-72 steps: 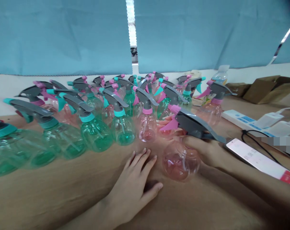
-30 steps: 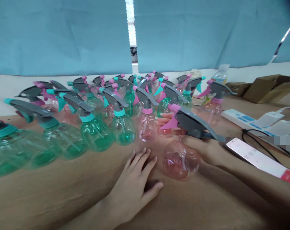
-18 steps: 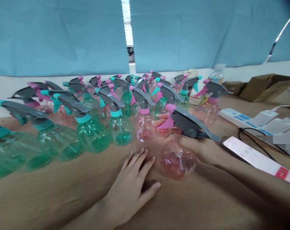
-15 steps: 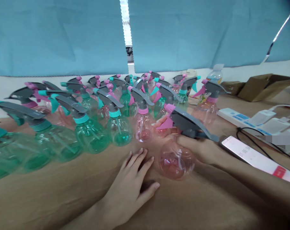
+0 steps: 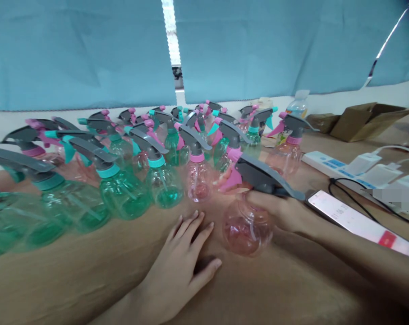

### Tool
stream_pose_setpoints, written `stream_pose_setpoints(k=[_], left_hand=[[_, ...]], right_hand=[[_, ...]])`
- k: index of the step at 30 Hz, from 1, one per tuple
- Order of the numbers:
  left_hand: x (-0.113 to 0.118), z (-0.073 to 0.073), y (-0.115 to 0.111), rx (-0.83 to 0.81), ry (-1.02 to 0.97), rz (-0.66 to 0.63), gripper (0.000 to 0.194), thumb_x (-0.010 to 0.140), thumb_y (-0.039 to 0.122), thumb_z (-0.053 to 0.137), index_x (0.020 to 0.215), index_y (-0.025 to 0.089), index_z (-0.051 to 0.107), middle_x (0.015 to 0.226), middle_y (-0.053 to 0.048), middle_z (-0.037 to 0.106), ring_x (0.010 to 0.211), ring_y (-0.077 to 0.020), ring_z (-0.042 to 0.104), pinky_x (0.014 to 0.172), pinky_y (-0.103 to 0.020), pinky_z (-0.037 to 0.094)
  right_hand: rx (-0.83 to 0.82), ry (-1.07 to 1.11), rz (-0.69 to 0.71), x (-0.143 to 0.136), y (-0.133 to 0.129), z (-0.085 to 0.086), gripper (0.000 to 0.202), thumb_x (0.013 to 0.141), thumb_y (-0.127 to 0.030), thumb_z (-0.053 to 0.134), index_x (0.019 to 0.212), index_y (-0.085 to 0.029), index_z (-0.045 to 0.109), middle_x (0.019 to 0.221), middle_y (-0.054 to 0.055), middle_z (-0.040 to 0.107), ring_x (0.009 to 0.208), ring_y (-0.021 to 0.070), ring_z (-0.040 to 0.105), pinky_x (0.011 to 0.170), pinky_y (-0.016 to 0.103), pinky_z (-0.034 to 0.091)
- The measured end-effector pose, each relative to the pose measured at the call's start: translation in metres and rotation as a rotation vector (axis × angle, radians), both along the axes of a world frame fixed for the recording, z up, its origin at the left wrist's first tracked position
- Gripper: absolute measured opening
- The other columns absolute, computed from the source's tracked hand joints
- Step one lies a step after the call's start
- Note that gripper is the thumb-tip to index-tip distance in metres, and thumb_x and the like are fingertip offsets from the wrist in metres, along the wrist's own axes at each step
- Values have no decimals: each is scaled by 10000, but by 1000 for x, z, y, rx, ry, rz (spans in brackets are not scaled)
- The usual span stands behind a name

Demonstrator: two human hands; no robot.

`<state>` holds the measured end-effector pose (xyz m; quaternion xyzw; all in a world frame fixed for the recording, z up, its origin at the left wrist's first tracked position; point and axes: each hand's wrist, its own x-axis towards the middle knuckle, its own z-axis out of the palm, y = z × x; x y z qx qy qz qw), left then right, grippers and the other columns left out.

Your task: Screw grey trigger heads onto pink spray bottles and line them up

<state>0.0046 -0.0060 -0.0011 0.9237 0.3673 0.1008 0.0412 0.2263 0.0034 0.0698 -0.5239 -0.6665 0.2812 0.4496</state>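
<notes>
My left hand [image 5: 177, 266] lies flat on the brown table [image 5: 292, 289], fingers spread and holding nothing. Just right of it stands a pink spray bottle [image 5: 247, 230] with a grey and pink spray head. Behind this bottle's neck, my right hand [image 5: 251, 192] is wrapped round it; the fingertips show left of the pink trigger, while the head and bottle hide much of the palm. Nearest beyond my left hand are a clear pink bottle [image 5: 198, 183] and a green-tinted bottle [image 5: 164, 187] with some liquid inside.
Several green and pink spray bottles [image 5: 123, 196] stand in rows at the left and back. On the right are a lit phone [image 5: 356, 221], a white power strip [image 5: 329, 164] with chargers and cables, and an open cardboard box [image 5: 363, 122]. A blue curtain [image 5: 89, 54] hangs behind.
The whole view has shifted slightly, so the bottles and curtain sit a little further left. Both hands keep nearly the same pose, my right hand still at the pink bottle.
</notes>
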Motion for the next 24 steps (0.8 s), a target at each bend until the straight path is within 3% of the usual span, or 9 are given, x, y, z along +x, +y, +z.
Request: stream_pose_setpoints(k=[7,14,24], left_hand=[[0,0,0,4,27,-7,532,931,472,469,1367,173,415,1458,-116,347,1331,-299,298,1053,-525,267],[0,1,-1,0,28,-5,533,930,466,479,1369,172,410,1459,-117,344,1333,-293,294,1054,-523,268],[-1,-1,-1,-1,41,-4,533,930,466,477,1370,173,412,1460,-114,343,1330,-299,298,1049,-526,273]], right_hand=[[-42,2,-27,-2,4,1,84,610,-225,533,573,-239,458,585,-24,491,578,157,484,532,292,422],[-115,17,-62,1,5,-3,123,635,-279,558,581,-241,455,617,-12,506,670,197,554,624,343,462],[7,93,138,-3,6,0,153,721,-346,557,611,-242,584,670,10,627,795,220,613,712,348,503]])
